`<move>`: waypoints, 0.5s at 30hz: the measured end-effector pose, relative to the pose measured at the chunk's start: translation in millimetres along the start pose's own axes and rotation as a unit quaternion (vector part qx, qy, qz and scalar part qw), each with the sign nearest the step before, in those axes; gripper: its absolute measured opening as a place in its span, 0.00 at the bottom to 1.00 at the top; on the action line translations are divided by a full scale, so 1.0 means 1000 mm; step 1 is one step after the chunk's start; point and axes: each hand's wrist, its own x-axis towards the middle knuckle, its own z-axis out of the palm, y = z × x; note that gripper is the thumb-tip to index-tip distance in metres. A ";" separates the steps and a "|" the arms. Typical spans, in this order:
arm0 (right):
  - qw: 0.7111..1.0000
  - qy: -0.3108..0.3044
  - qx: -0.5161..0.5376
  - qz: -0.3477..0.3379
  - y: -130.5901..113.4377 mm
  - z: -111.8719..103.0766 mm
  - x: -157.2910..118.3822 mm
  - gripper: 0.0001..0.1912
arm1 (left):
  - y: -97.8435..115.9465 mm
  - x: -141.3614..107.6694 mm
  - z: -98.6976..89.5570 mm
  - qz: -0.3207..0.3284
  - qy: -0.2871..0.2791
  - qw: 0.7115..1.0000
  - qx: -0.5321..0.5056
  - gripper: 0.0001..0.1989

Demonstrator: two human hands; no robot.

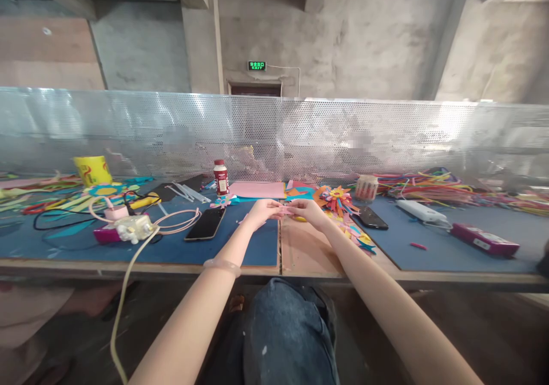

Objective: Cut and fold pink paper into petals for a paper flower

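Above the middle of the table my left hand and my right hand meet at the fingertips. A small pink piece of paper is pinched between them, its shape partly covered by the fingers. Just right of my right hand lies an orange paper flower with a yellow centre. Colourful paper pieces are spread below it, partly behind my right forearm. Pink paper sheets lie behind my hands. A small pink and blue paper flower rests to the left.
Left are a black phone, a red bottle, a yellow tub and a plugged power strip with cables. Right are another phone, a jar, a white power strip, a purple box and coloured strips.
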 end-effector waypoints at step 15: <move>0.988 -0.006 -0.143 -0.064 0.012 -0.001 0.004 0.18 | -0.007 0.004 0.003 0.095 0.051 0.985 0.132 0.19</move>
